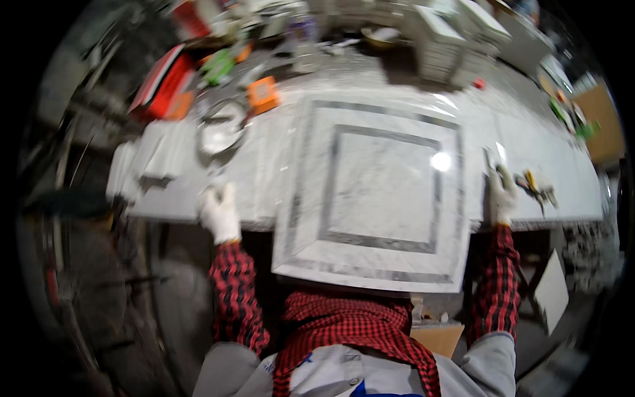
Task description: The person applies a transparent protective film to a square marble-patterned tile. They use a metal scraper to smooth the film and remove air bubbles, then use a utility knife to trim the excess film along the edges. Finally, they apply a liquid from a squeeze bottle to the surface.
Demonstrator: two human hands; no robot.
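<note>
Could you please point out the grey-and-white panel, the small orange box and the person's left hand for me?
Grey-and-white panel [382, 188]: head view, middle of its flat face.
Orange box [263, 95]: head view, middle of its visible surface.
Left hand [219, 208]: head view, on the white glove's middle.

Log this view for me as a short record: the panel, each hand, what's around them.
Panel: white marbled panel with grey bands, overhanging the table's front edge
Left hand: white-gloved, left of the panel; grip unclear
Right hand: white-gloved, right of the panel; grip blurred
Right of right hand: small cluster of items, partly yellow
Beyond left hand: round bowl with white contents; orange box farther off
Far side: stacked white slabs
</note>
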